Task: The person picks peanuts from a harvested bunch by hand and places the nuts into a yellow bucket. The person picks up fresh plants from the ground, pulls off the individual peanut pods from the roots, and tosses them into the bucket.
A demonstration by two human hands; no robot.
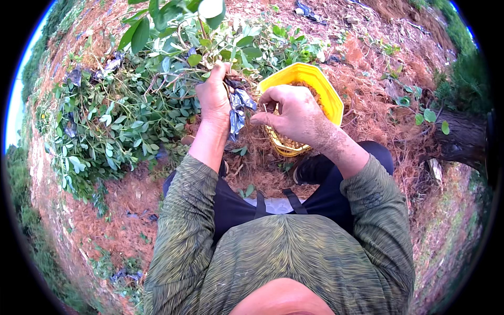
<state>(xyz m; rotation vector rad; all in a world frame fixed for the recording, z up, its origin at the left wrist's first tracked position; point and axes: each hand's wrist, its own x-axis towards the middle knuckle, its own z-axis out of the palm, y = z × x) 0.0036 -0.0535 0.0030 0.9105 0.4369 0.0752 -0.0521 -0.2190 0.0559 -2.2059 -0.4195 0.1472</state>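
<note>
My left hand [214,90] grips the stems of an uprooted peanut plant [193,59], its leaves spreading away from me. A crumpled strip of dark plastic film [239,112] hangs from the plant beside my wrist. My right hand [289,110], with soil on its wrist, is over the near left side of a yellow plastic bucket [332,98]. Its thumb and forefinger are bent toward each other near the film; a thin pale strand shows between them, but whether they pinch it is unclear. Peanuts in their shells [315,94] lie inside the bucket, partly hidden by this hand.
A heap of pulled leafy plants [118,118] covers the ground at left. Dry reddish needles [366,86] lie around the bucket. A dark trunk [458,138] stands at right. I sit low on a pale seat [275,205] with straps, legs either side.
</note>
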